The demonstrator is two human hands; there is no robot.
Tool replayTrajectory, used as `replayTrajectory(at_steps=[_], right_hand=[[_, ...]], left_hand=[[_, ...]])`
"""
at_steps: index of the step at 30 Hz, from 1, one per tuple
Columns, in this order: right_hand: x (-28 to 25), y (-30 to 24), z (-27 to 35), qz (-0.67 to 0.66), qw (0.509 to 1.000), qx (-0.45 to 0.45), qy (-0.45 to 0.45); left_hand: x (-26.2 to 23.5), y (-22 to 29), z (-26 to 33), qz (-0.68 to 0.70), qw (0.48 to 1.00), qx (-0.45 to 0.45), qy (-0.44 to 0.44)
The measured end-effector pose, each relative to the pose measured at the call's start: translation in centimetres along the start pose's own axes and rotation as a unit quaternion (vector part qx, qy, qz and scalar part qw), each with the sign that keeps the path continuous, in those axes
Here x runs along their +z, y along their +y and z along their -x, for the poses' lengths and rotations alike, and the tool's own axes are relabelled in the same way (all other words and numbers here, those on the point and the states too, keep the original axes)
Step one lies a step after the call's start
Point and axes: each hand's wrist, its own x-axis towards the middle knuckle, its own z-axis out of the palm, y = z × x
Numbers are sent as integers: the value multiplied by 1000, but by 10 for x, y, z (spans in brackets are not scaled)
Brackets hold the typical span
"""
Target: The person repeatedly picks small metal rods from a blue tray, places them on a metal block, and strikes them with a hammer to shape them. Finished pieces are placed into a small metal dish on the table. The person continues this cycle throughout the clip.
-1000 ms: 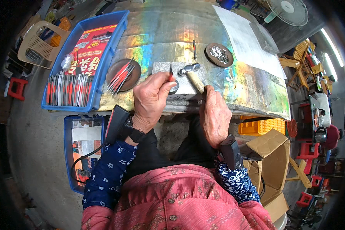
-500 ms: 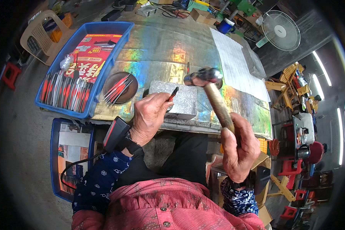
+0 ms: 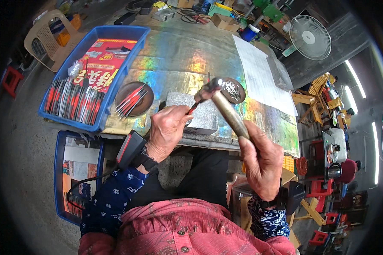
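Note:
My left hand [image 3: 168, 129] pinches a slim red-and-black piece [image 3: 194, 107], its upper end pointing up and to the right over a grey metal block [image 3: 204, 122]. In my right hand [image 3: 263, 163], the fingers wrap round the wooden handle of a hammer [image 3: 230, 114]. The hammer's head, slightly blurred, is close to the tip of the slim piece; I cannot tell whether they touch. Left of the block, a round brown dish [image 3: 146, 102] holds several slim red and silver pieces. Behind the hammer, another round dish [image 3: 243, 94] contains small silvery pins.
A blue tray [image 3: 101, 121] at the left carries many slim red, black and silver pieces and a red printed sheet. White paper [image 3: 259, 72] covers the table's right side. A lower blue bin [image 3: 58, 170] stands left of my legs. Beyond the table is a fan [image 3: 310, 37].
The hammer has swung left and down toward the slim piece, and my right hand has shifted slightly left. The dish of pins behind it now shows. My left hand stays nearly still.

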Motion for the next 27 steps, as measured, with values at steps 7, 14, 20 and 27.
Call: replayTrajectory(at_steps=[7,14,20,27], right_hand=[[-21,-18,6,-21,998,11,63],[1,-6,-1,7,1000,24,-16],[-5,-1,8,-27,998,50,26],[25,28,14,-9,997,13,71]], left_hand=[[1,-1,2,12,1000,-15,-4],[-1,-1,3,3,1000,-5,-7],[-2,0,1,8,1000,-9,-9],[-7,-2,-7,141,971,-194,-7]])
